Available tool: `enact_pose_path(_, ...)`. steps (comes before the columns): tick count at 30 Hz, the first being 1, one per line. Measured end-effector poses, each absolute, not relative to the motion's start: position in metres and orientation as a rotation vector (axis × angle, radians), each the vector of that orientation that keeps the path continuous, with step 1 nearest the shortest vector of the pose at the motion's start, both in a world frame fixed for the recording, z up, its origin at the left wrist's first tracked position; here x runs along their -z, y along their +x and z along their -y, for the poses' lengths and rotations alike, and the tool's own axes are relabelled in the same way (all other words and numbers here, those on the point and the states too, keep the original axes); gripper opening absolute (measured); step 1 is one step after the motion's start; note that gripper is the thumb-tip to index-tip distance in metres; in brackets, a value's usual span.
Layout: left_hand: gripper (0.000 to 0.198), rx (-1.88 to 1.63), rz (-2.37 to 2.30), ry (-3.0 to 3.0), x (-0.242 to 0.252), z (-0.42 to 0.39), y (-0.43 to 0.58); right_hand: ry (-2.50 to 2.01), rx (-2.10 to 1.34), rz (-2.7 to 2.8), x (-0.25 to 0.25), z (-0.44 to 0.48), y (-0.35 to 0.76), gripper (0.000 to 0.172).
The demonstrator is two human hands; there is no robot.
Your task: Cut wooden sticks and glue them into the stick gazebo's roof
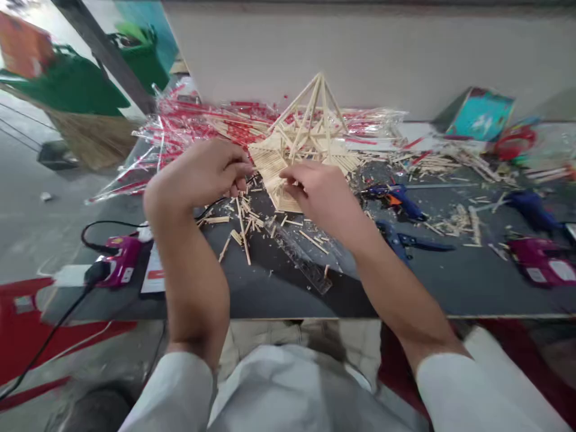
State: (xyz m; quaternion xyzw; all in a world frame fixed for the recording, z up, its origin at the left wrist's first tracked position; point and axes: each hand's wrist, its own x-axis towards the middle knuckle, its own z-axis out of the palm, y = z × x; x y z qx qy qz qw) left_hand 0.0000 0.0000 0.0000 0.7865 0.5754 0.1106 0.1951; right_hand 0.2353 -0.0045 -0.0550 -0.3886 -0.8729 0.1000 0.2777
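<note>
A model built of thin wooden sticks (pixel 272 171), with slatted panels at its base and a pyramid-shaped frame on top, stands at the middle of the table. Just left of its slatted panel, my left hand (pixel 216 171) hangs with the fingers curled inward; anything between them is too small to make out. My right hand (pixel 321 189) reaches over the model's front, thumb and fingertips pinched together at the panels. What that pinch holds is hidden. Short cut sticks (pixel 245 219) lie scattered below both hands, beside a clear ruler (pixel 310 270).
Blue glue guns (pixel 398 201) and blue-handled cutters (pixel 405 240) lie right of the model. Plastic-wrapped stick bundles (pixel 180 120) spread along the back. A magenta power strip (pixel 119 261) with cables sits at left, and another magenta block (pixel 540 261) at right.
</note>
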Motion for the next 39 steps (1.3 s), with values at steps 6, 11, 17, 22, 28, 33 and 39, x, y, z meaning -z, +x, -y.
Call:
enact_pose_path(6, 0.019, -0.227, -1.529, 2.053, 0.022, -0.019, 0.015, -1.029, -0.227, 2.458, 0.07, -0.006, 0.232, 0.025)
enact_pose_path(11, 0.014, -0.199, -1.478, 2.023, 0.028, -0.024, 0.027, -1.098, -0.12, 2.527, 0.067, -0.002, 0.228, 0.028)
enact_pose_path(17, 0.015, -0.169, -1.464, 2.033, 0.033, -0.027, 0.03, -1.213, 0.145, 2.61, 0.061, 0.005, 0.224, 0.032)
enact_pose_path(22, 0.016, -0.158, -1.477, 2.054, 0.031, -0.026, 0.032, -1.26, 0.255, 2.638, 0.064, 0.003, 0.222, 0.035)
enact_pose_path(28, 0.017, -0.16, -1.483, 2.046, 0.03, -0.025, 0.032, -1.316, 0.151, 2.657, 0.065, 0.001, 0.22, 0.036)
enact_pose_path(33, 0.012, -0.155, -1.458, 1.998, 0.029, -0.025, 0.029, -1.216, -0.118, 2.577, 0.063, -0.002, 0.226, 0.023)
enact_pose_path(39, 0.01, -0.15, -1.441, 2.008, 0.032, -0.027, 0.027, -0.984, -0.394, 2.416, 0.066, -0.006, 0.233, 0.016)
